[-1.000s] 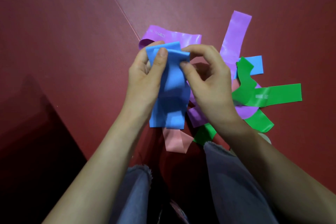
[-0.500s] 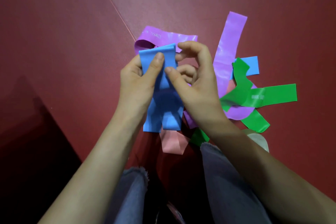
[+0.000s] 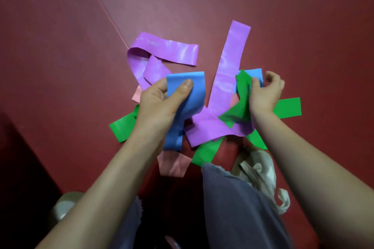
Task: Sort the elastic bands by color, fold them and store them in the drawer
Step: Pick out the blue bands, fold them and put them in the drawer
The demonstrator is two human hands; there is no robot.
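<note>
Left hand [image 3: 159,105] grips folded blue elastic band [image 3: 196,91]; right hand [image 3: 265,95], at 3 o'clock, curled, grasp unclear. Pale print on glossy purple band [image 3: 172,48] illegible.

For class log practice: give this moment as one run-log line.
left hand: grips folded blue band | right hand: at second blue band, grip unclear | pile: unsorted

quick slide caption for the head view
Left hand grips a folded blue band; right hand is among the loose bands.

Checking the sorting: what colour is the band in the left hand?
Blue; the left hand grips a blue band, head view.
</note>
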